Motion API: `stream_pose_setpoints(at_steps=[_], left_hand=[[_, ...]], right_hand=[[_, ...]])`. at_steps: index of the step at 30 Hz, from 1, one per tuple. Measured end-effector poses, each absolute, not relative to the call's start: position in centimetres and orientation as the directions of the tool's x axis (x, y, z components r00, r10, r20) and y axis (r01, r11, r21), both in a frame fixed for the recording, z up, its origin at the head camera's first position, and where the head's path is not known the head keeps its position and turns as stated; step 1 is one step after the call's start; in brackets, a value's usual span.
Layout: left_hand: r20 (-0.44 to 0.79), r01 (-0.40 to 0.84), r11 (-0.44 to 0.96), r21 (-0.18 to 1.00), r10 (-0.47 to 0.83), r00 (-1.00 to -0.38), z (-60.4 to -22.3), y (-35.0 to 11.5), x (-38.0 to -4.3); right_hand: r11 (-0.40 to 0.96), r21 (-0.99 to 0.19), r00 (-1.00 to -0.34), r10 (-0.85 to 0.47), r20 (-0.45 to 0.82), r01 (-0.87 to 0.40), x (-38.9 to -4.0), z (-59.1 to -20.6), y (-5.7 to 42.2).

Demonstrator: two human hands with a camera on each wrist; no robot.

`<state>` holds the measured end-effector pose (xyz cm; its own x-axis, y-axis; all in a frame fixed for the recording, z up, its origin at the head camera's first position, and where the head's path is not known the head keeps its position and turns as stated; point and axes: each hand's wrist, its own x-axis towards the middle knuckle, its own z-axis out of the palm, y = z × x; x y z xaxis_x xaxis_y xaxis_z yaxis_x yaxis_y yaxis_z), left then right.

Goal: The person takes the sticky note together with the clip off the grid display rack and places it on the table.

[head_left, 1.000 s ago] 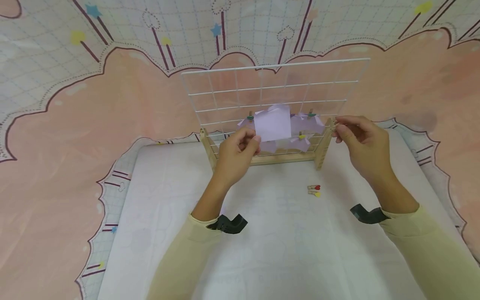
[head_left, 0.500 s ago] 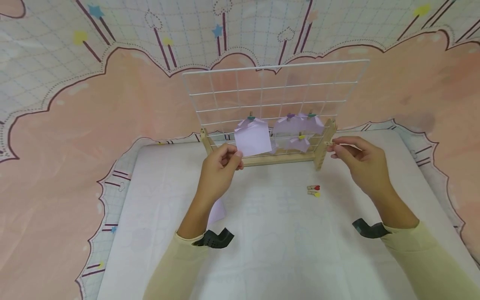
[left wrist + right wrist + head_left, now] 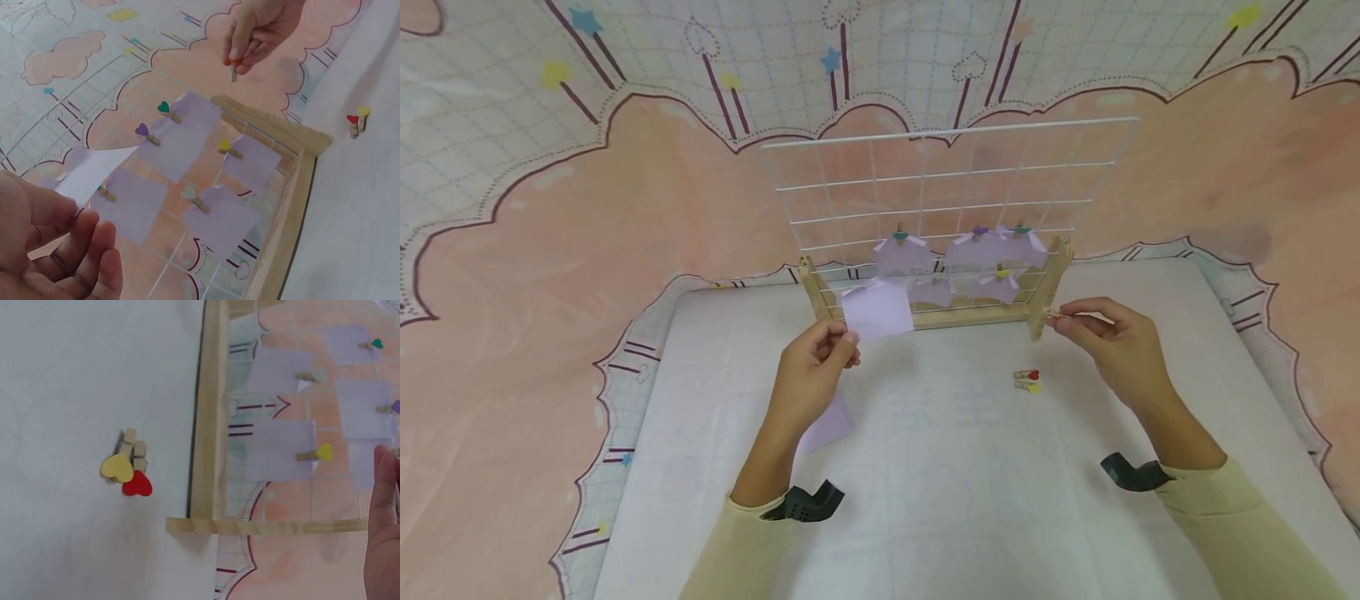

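White tabletop [image 3: 955,500], bearing one wire rack [image 3: 970,317]. Left hand [image 3: 811,367]: gripped a purple sheet [image 3: 878,310], shifted down-left before the rack's lower left (unclipped, so apparently unhung). Right hand [image 3: 1116,354]: lowered slightly, pinched a clothespin [image 3: 234,70].

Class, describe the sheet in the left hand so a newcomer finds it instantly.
On the white table stands a wire grid in a wooden base. In front of its lower left in the head view, the left hand pinches a lilac sheet by its edge. Unlike the clipped sheets on the grid and the loose sheet lying on the table, it alone is held.
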<state>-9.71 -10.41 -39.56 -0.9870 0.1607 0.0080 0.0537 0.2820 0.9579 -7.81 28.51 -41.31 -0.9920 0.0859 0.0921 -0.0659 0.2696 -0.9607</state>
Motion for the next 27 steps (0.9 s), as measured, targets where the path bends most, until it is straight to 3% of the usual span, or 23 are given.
stream_pose_setpoints(at_steps=[9, 27], left_hand=[[-0.088, -0.049, 0.298, 0.953, 0.117, -0.989, -41.5, -11.6, -8.8], [-0.109, -0.102, 0.205, 0.973, 0.021, -0.994, -44.7, -13.5, -7.1]], right_hand=[[0.418, -0.908, -0.993, 0.099, 0.062, -0.015, -7.5, -43.2, 29.0], [0.205, -0.977, -0.997, 0.049, -0.053, 0.062, -7.4, -47.1, 30.1]])
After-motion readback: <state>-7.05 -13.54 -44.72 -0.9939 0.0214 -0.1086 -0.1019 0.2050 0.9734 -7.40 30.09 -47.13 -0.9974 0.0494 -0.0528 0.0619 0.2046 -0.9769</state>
